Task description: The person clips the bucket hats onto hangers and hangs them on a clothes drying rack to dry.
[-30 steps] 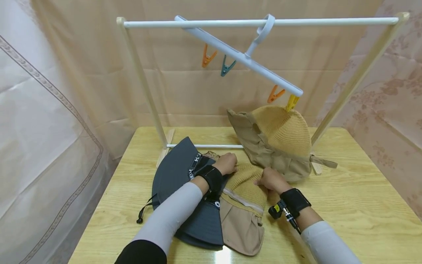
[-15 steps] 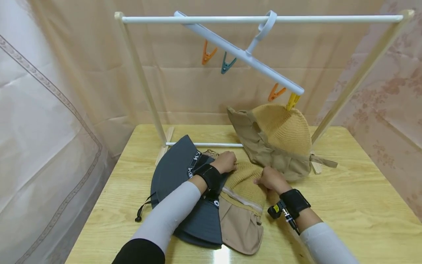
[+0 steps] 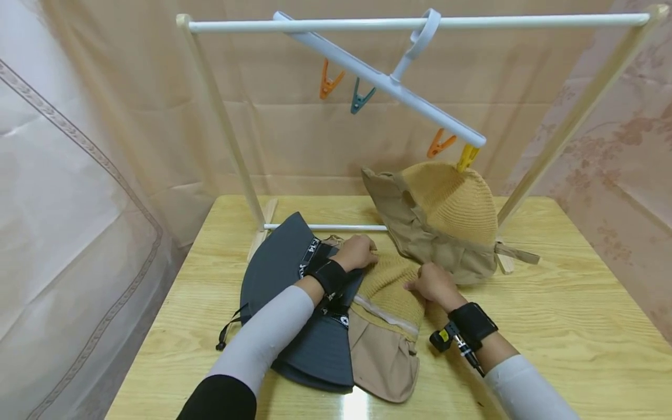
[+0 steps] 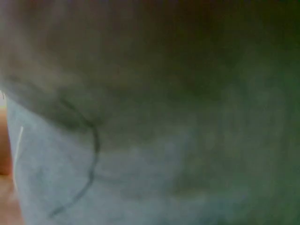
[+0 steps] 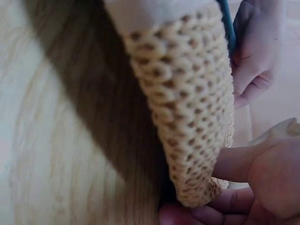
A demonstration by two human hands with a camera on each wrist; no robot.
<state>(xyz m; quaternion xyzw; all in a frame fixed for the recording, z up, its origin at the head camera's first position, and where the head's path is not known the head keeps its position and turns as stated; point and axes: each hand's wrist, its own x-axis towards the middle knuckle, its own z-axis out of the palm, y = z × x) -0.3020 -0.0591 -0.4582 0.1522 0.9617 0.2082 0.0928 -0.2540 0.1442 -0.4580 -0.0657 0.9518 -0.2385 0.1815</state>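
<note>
A tan hat (image 3: 391, 291) with a knitted crown and a cloth brim lies on the table between both hands. My left hand (image 3: 356, 252) reaches over a dark blue-grey bucket hat (image 3: 275, 262) and grips the knitted crown's upper left edge with curled fingers. My right hand (image 3: 434, 286) pinches the crown's right side; the right wrist view shows the thumb (image 5: 236, 164) on top of the knit (image 5: 183, 89) and fingers underneath. Blurred blue-grey cloth (image 4: 140, 178) fills most of the left wrist view. A yellow clip (image 3: 466, 157) holds a second tan hat (image 3: 446, 204) behind the right hand.
Across the rack's white top rail (image 3: 325, 25) hangs a tilted white hanger (image 3: 367, 71). It carries an orange clip (image 3: 329, 80), a teal clip (image 3: 360, 96) and another orange clip (image 3: 438, 143). A lower rail (image 3: 336, 227) runs behind the hats on the wooden table (image 3: 567, 291).
The head view has tilted slightly down, so the rack appears higher. Both hands stay at the tan hat with almost no movement.
</note>
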